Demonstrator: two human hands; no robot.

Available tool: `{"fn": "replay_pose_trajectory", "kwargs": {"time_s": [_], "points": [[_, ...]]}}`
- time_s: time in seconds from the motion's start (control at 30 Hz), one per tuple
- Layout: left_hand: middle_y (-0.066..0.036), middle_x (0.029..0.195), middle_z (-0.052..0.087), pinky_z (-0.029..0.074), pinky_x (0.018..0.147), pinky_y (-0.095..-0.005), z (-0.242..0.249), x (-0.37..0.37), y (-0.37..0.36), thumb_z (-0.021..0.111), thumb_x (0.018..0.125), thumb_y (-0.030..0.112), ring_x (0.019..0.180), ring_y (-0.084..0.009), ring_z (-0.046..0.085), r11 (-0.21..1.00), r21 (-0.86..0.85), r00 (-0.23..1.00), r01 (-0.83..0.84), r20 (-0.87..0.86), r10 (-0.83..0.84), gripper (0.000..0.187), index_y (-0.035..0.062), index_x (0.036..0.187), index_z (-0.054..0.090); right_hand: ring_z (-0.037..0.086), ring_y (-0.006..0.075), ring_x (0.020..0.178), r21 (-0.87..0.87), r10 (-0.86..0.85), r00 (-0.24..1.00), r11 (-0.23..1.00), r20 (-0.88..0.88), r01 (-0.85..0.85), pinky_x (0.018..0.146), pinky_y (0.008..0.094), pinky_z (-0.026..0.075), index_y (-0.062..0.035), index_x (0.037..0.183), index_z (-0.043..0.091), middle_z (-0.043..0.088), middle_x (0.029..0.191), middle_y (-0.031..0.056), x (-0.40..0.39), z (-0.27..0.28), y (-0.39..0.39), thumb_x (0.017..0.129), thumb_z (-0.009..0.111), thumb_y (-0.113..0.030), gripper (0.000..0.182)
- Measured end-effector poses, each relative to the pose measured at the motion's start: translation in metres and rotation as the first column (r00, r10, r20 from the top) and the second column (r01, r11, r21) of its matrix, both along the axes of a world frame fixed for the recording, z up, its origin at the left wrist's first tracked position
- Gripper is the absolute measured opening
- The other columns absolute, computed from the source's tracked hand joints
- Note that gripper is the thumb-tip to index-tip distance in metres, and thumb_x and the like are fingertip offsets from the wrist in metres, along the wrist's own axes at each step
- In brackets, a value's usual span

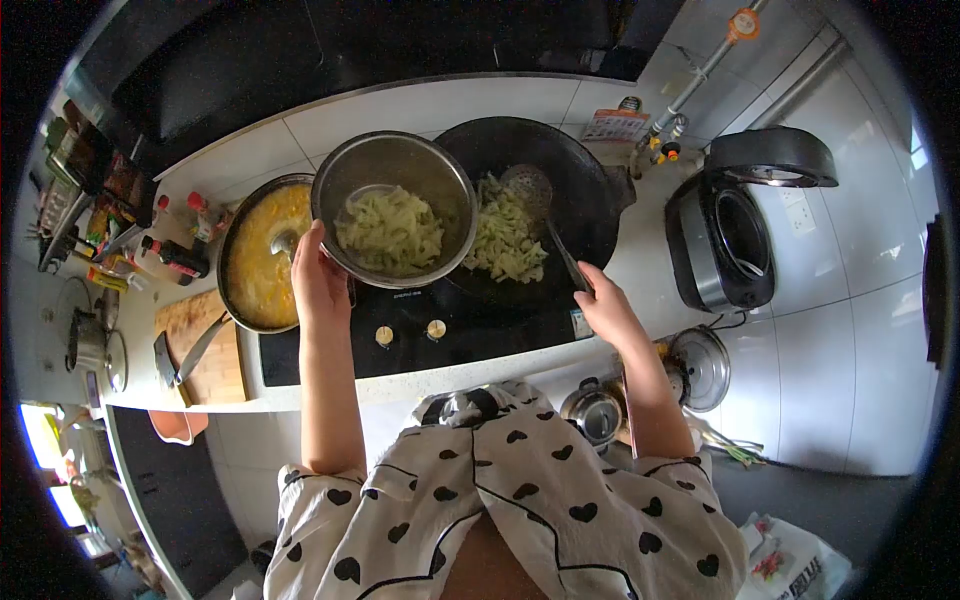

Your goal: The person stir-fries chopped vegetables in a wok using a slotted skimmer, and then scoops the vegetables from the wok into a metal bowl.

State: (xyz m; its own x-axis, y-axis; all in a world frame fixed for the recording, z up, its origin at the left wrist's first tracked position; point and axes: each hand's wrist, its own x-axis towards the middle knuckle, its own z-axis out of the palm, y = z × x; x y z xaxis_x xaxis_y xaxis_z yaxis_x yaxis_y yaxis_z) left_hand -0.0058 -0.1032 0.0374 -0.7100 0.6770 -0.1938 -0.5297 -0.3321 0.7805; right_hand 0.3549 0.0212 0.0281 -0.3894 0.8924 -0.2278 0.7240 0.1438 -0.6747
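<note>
My left hand [318, 272] grips the rim of a steel bowl [458, 215], which is tilted toward the wok and holds pale green shredded vegetable [392, 232]. More of the same vegetable [508, 235] lies in the black wok [590, 180] to the right. Closed round the handle of a slotted ladle [528, 188] is my right hand [605, 300]; the ladle's head rests in the wok beside the vegetable. Left of the bowl, a pan [226, 250] holds yellow soup with a spoon [285, 242] in it.
A wooden board [215, 350] with a knife [168, 362] lies at the left, near bottles [180, 258]. At the right stands an open rice cooker [700, 245]. Below the counter are a pot [597, 412] and a lid [703, 368]. Stove knobs [436, 329] face me.
</note>
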Motion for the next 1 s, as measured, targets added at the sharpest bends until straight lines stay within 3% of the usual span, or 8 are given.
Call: {"fn": "replay_pose_trajectory", "kwargs": {"time_s": [0.2,0.4,0.53,0.57,0.6,0.7,0.83,1.0], "points": [[-0.007,0.105,0.064,0.049,0.083,-0.0332,0.001,0.000,0.000,0.055,0.091,0.024,0.096,-0.0186,0.061,1.000,0.004,1.000,-0.005,-0.001,0.005,0.026,0.0036,0.108,0.056,0.054,0.0368,0.104,0.321,0.037,0.995,0.945,0.090,-0.064,0.087,0.0418,0.046,-0.0098,0.130,0.045,0.055,0.116,0.0202,0.020,0.018,0.012,0.082,0.052,-0.002,0.049],[-0.007,0.104,0.064,0.050,0.083,-0.0335,0.008,0.003,0.003,0.054,0.091,0.022,0.095,-0.0187,0.062,1.000,0.030,1.000,-0.001,0.009,0.001,0.025,0.0037,0.107,0.056,0.056,0.0382,0.097,0.351,-0.055,0.987,0.936,0.150,-0.002,0.083,0.0432,0.047,-0.0104,0.130,0.044,0.056,0.106,0.0227,0.021,0.000,0.015,0.080,0.052,-0.002,0.051],[-0.007,0.103,0.065,0.051,0.082,-0.0332,0.004,0.003,0.002,0.054,0.091,0.022,0.093,-0.0187,0.063,1.000,0.027,1.000,-0.003,0.012,0.003,0.023,0.0038,0.106,0.058,0.061,0.0315,0.091,-0.054,-0.023,1.000,0.998,-0.012,0.022,0.078,0.0391,0.049,-0.0041,0.133,0.040,0.056,0.117,0.0223,0.016,-0.005,0.001,0.083,0.055,-0.006,0.052],[-0.007,0.103,0.065,0.051,0.082,-0.0331,0.005,0.004,0.001,0.053,0.091,0.022,0.093,-0.0188,0.063,1.000,0.021,1.000,-0.011,0.012,0.010,0.023,0.0038,0.105,0.058,0.061,0.0206,0.069,-0.290,-0.102,0.988,0.955,-0.118,0.064,0.059,0.0318,0.048,-0.0020,0.134,0.038,0.057,0.120,0.0185,0.009,-0.005,-0.002,0.084,0.056,-0.009,0.053],[-0.007,0.103,0.065,0.051,0.082,-0.0330,0.006,0.004,0.001,0.054,0.091,0.022,0.093,-0.0188,0.063,1.000,0.029,1.000,-0.004,0.012,0.004,0.023,0.0039,0.105,0.058,0.049,0.0112,0.051,-0.469,-0.191,0.938,0.883,-0.289,0.035,0.043,0.0253,0.037,-0.0028,0.135,0.036,0.062,0.100,0.0116,-0.001,-0.001,-0.007,0.085,0.056,-0.008,0.054],[-0.007,0.103,0.065,0.051,0.083,-0.0329,0.004,0.004,0.003,0.054,0.091,0.022,0.094,-0.0190,0.063,0.999,0.037,1.000,0.012,0.022,-0.012,0.023,0.0040,0.105,0.058,0.038,0.0055,0.047,-0.694,-0.390,0.808,0.720,-0.441,-0.031,0.037,0.0220,0.026,-0.0005,0.137,0.032,0.048,0.073,0.0023,-0.021,0.006,-0.006,0.086,0.054,-0.002,0.056],[-0.008,0.105,0.064,0.050,0.085,-0.0336,0.004,0.002,0.003,0.055,0.091,0.022,0.097,-0.0195,0.061,1.000,0.006,0.999,-0.012,0.051,0.012,0.024,0.0038,0.106,0.057,0.042,0.0041,0.052,-0.754,-0.459,0.725,0.645,-0.513,-0.124,0.040,0.0188,0.029,0.0005,0.136,0.033,0.056,0.080,0.0084,-0.010,0.022,0.004,0.086,0.054,-0.004,0.054],[-0.008,0.107,0.063,0.049,0.086,-0.0339,0.010,0.009,0.002,0.056,0.090,0.022,0.098,-0.0198,0.061,0.999,0.013,0.999,-0.029,0.026,0.029,0.027,0.0029,0.109,0.056,0.040,0.0035,0.051,-0.702,-0.442,0.720,0.707,-0.534,-0.087,0.040,0.0190,0.028,0.0016,0.134,0.035,0.053,0.077,0.0040,0.008,0.031,0.001,0.086,0.054,-0.002,0.052]]}}
